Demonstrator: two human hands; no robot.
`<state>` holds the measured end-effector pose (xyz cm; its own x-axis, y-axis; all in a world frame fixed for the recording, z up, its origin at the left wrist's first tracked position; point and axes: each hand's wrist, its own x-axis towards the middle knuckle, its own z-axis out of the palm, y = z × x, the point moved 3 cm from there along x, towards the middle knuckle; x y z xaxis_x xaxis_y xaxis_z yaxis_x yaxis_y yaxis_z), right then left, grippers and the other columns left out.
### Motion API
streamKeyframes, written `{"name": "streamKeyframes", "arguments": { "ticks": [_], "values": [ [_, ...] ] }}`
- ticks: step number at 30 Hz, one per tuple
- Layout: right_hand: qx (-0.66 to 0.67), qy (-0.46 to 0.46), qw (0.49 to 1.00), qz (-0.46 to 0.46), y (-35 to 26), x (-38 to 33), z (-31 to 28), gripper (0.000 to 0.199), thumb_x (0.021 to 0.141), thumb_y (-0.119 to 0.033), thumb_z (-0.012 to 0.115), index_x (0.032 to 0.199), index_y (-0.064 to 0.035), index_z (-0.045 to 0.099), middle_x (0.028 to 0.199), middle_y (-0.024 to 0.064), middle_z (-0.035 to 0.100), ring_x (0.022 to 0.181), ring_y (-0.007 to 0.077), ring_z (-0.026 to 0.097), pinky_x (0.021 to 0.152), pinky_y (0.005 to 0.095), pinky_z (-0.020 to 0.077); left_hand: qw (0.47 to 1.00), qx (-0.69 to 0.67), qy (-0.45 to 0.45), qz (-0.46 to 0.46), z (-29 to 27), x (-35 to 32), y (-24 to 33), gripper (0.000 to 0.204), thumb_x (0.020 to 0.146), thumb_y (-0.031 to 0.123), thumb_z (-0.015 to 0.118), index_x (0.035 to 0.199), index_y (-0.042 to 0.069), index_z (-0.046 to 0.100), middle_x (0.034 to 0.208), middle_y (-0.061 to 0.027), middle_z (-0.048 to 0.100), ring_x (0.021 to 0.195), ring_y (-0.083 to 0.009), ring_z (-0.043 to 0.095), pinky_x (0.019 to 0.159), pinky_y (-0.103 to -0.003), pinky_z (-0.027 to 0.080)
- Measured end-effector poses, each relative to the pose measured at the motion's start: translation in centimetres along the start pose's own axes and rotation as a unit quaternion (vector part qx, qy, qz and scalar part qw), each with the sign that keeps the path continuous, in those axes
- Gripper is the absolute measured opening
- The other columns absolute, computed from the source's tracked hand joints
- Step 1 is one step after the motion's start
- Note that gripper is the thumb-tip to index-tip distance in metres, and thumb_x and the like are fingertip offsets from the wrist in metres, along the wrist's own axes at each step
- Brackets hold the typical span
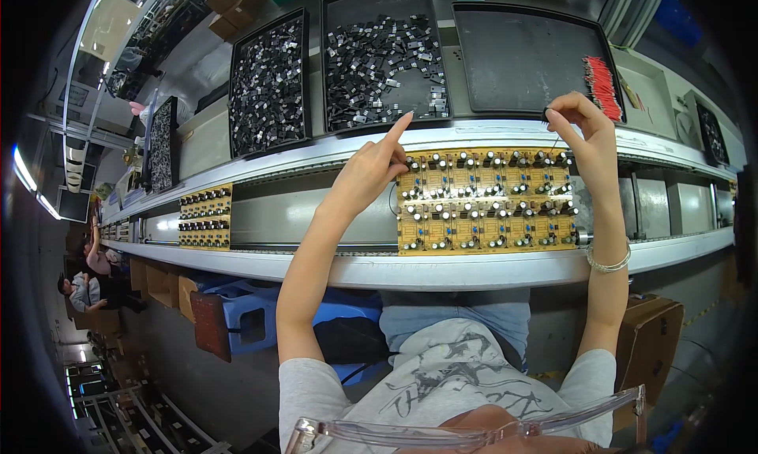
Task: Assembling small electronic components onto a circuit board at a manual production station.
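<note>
A yellow-brown circuit board panel (485, 201), filled with rows of small capacitors and other parts, lies across the conveyor rails in front of me. My left hand (369, 172) is at its far left corner, index finger stretched out and thumb close to a black part there; nothing shows between the fingers. Above the panel's far right corner, my right hand (588, 134) pinches a small black electronic component (547, 114) between thumb and fingertips. A thin lead seems to hang below that hand.
Two black trays (306, 75) (323, 59) of loose black components stand beyond the rail. A third tray (521, 59) holds red parts (602, 88) on its right side. Another board panel (205, 217) sits left on the conveyor. A blue stool (249, 316) stands below; a cardboard box (649, 339) is at lower right.
</note>
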<state>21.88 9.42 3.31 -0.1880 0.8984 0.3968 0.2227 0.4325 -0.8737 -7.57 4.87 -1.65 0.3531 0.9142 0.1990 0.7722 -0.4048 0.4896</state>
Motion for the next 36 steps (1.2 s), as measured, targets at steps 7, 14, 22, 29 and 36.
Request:
{"name": "streamKeyframes", "arguments": {
  "ticks": [7,14,22,29,36],
  "values": [
    [-0.004,-0.039,0.999,0.024,-0.3,-0.4,1.2,0.013,0.083,-0.011,0.064,0.092,-0.0024,0.066,0.083,0.002,0.065,0.077,0.009,0.06,0.074,0.0235,0.0464,1.0,-0.001,0.006,-0.016,0.0,-0.2,0.1,0.087,0.074,0.004,0.071,0.145,0.014,0.021,0.091,-0.0056,0.062,0.081,-0.0218,0.061,0.079,-0.036,0.049],
    [-0.031,-0.269,0.963,-0.001,-4.3,-3.2,8.9,0.01,0.079,-0.007,0.067,0.086,0.0001,0.064,0.081,0.0048,0.064,0.071,0.0114,0.062,0.067,0.0248,0.0499,0.991,0.038,0.114,0.057,-2.2,-0.6,-0.7,0.081,0.077,0.016,0.072,0.143,0.009,0.025,0.094,-0.0029,0.062,0.08,-0.017,0.058,0.086,-0.032,0.041],
    [-0.157,-0.333,0.924,-0.106,-2.8,-4.2,16.1,0.004,0.074,-0.006,0.061,0.077,-0.0031,0.062,0.077,0.0105,0.061,0.073,0.0293,0.062,0.067,0.0393,0.05,0.994,0.064,0.059,0.07,-1.6,-0.3,-1.3,0.065,0.084,0.018,0.065,0.14,0.012,0.033,0.085,-0.0049,0.062,0.074,-0.0206,0.059,0.087,-0.033,0.039],
    [-0.195,-0.325,0.921,-0.088,-2.3,-4.8,16.7,0.003,0.072,-0.006,0.061,0.072,-0.0036,0.062,0.076,0.0111,0.06,0.072,0.0312,0.062,0.067,0.0406,0.0501,0.992,0.071,0.06,0.082,-1.8,-0.6,-1.2,0.063,0.085,0.02,0.063,0.14,0.012,0.033,0.084,-0.0049,0.063,0.073,-0.0207,0.059,0.088,-0.033,0.039],
    [-0.225,-0.332,0.91,-0.107,-2.6,-4.7,16.6,0.003,0.072,-0.006,0.061,0.072,-0.0041,0.063,0.075,0.0115,0.06,0.072,0.0304,0.062,0.066,0.0409,0.0499,0.992,0.079,0.056,0.078,-1.6,-0.7,-1.5,0.064,0.086,0.02,0.063,0.14,0.012,0.031,0.084,-0.0047,0.063,0.074,-0.0207,0.06,0.089,-0.034,0.038]
  ]
}}
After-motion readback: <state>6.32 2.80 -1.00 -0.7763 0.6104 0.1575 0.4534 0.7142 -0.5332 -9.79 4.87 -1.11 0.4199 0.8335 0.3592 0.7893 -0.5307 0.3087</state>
